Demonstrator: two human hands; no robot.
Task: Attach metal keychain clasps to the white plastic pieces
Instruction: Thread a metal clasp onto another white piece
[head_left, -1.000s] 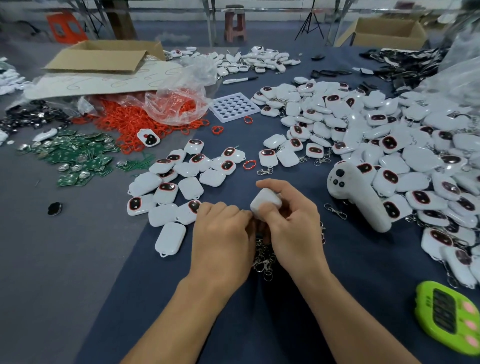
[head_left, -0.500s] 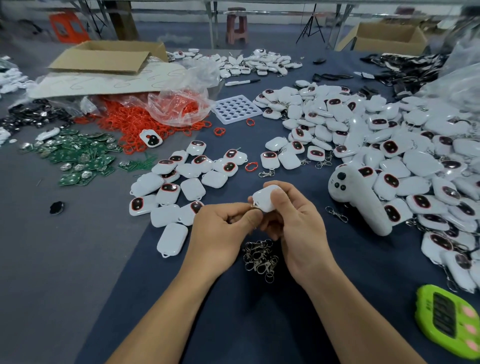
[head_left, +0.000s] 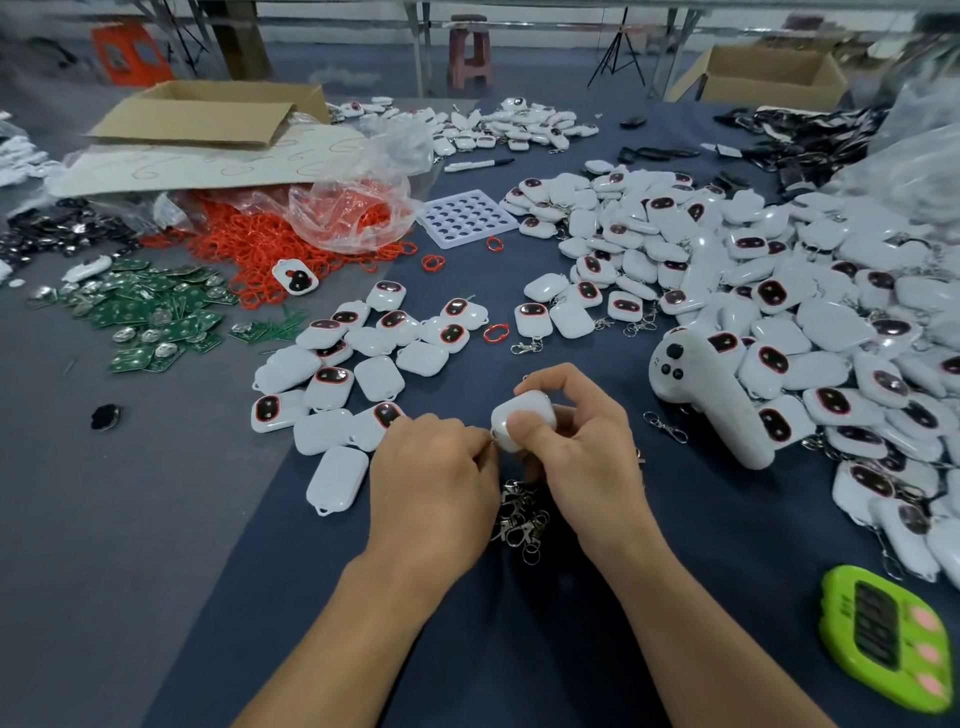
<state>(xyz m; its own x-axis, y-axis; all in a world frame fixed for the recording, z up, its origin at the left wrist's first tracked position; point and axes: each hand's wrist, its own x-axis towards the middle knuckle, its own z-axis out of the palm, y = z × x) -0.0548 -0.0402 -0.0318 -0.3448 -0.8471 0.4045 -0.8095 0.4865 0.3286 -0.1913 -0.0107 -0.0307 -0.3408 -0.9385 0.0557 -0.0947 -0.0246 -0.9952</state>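
Note:
My right hand (head_left: 576, 447) grips a white plastic piece (head_left: 522, 422) between thumb and fingers, just above the table. My left hand (head_left: 434, 486) has its fingertips curled against the piece's left corner, where a small bit of metal shows; the clasp itself is mostly hidden by the fingers. A small heap of loose metal clasps (head_left: 522, 517) lies on the dark cloth right below both hands. A group of white pieces without clasps (head_left: 358, 384) lies to the left of my hands, and a large pile of white pieces (head_left: 753, 291) with clasps spreads to the right.
A white handheld controller (head_left: 711, 400) leans on the right pile. A green timer (head_left: 883, 639) lies at the lower right. Red rubber rings (head_left: 249, 244), green circuit boards (head_left: 150, 312), a white hole tray (head_left: 465, 218) and cardboard boxes (head_left: 208, 111) sit further back.
Both hands lifted off the clasp heap with the white piece, then settled slightly lower; the left fingertips now work at the piece's left corner.

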